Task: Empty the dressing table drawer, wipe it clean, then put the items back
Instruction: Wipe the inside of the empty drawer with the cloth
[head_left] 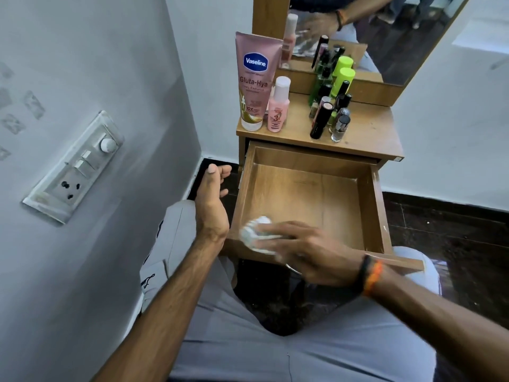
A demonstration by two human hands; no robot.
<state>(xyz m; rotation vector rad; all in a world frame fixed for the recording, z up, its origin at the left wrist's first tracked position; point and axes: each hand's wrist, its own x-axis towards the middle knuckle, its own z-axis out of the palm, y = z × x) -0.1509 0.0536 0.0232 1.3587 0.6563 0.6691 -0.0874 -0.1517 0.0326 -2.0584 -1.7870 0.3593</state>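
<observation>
The wooden drawer (369, 205) of the dressing table is pulled out, and nothing lies in it but a white wad of tissue (254, 234) in its near left corner. My right hand (305, 252) holds that wad against the drawer bottom, fingers over it; the hand is blurred. My left hand (213, 199) hovers outside the drawer's left wall, fingers loosely curled and holding nothing. On the tabletop (369, 136) stand a pink Vaseline tube (254, 81), a small pink bottle (278, 106) and a cluster of several cosmetic bottles (332, 108).
A mirror (385, 31) rises behind the tabletop. A white wall with a switch and socket panel (74, 166) runs close on the left. Dark floor (446, 230) lies to the right of the table. My knees in grey trousers are under the drawer front.
</observation>
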